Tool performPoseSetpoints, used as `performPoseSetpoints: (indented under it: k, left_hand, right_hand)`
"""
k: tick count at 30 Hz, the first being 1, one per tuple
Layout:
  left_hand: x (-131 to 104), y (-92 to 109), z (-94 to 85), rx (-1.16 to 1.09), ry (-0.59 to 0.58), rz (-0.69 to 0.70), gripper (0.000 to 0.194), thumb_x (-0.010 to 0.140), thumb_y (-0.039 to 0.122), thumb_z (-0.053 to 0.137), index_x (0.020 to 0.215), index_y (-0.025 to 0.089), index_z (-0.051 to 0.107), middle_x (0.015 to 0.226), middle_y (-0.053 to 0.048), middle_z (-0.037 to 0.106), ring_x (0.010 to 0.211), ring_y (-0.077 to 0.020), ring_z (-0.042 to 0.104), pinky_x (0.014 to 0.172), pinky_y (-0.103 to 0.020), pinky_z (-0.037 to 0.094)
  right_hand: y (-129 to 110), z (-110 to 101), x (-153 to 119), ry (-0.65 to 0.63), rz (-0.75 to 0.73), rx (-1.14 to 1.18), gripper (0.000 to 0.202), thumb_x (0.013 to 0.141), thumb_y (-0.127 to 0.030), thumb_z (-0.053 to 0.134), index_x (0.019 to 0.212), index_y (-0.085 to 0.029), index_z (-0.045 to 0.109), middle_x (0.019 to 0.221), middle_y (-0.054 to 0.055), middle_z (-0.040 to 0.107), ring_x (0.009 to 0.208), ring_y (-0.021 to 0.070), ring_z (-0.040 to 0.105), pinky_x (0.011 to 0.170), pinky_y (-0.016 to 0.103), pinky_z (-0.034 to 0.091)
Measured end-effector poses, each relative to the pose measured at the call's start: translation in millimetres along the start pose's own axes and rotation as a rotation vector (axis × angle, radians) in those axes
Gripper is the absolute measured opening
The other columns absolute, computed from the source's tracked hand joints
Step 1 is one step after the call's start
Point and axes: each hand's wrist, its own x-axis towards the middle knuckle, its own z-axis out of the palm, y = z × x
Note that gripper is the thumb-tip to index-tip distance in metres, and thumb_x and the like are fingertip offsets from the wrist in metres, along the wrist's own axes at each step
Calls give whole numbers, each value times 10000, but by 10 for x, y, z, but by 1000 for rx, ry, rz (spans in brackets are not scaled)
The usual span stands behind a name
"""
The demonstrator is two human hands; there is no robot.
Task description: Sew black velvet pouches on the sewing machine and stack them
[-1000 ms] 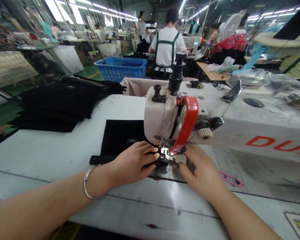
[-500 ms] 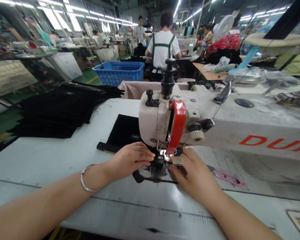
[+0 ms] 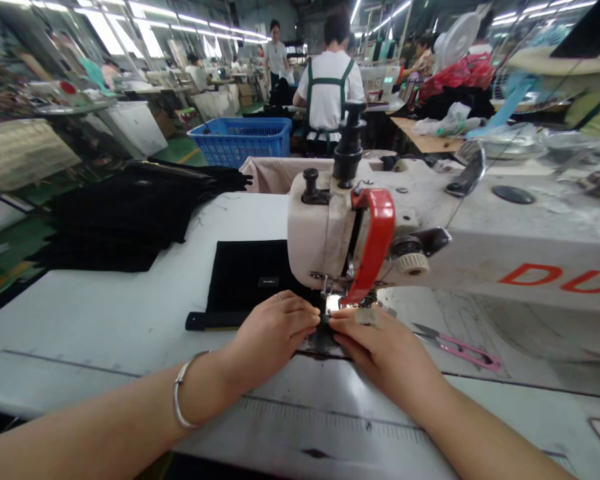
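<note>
A black fabric piece (image 3: 240, 270) with a small label (image 3: 269, 282) lies on the sewing table (image 3: 180, 293), partly under the head of a white sewing machine (image 3: 305, 233). Its near edge carries a dark folded band (image 3: 203, 321) that sticks out at the left. My left hand (image 3: 283, 327), ring on a finger and bracelet on the wrist, has its fingers closed on that edge just left of the needle area. Opposite it, my right hand (image 3: 375, 340) pinches the same edge at the presser foot. The fingertips nearly meet, and they hide the stitching spot.
Pink-handled thread snips (image 3: 467, 350) lie right of my right hand. Black fabric pieces (image 3: 125, 213) are stacked at the left table edge. Behind the table stand a blue basket (image 3: 245, 140) and a co-worker in a white shirt (image 3: 330, 87). A ruler scale (image 3: 330, 419) runs along the front.
The black fabric has turned to lie straighter, with more of its label showing. My left hand has moved slightly right, and the fingertips of both hands have come closer together.
</note>
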Motion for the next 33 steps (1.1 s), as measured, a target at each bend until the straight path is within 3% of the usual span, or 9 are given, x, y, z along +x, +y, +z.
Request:
performPoseSetpoints:
  k: [4,11,20,33]
  left_hand:
    - [-6,106,18,36,36,56,211,981,174,515,962,140,722,999,-46,752,914,-170,672,872,-312,537]
    - [63,-4,17,50,11,94,237,996,210,494,948,157,720,984,-39,753,899,-162,679,872,-299,533]
    - [178,-131,57,27,9,-19,119,922,195,618,888,212,731,930,-6,745,881,-174,681,863,-306,532]
    - [187,-187,96,16,24,-37,106,891,172,644,883,224,736,952,-10,738,933,-198,665,868,-323,526]
  right_hand:
    - [10,39,8,5,21,14,143,949,-162,563,992,-189,697,1021,77,700,919,217,629,802,365,530]
    - [30,60,-4,11,28,-35,159,948,-162,557,988,-188,708,1032,94,705,950,243,646,778,380,551]
    - [96,94,30,18,42,-133,224,905,-95,550,1038,-188,705,1071,106,710,944,261,656,773,411,572]
    - [89,101,54,12,80,-88,247,904,-94,548,1087,-179,689,1100,112,695,981,263,637,813,424,566]
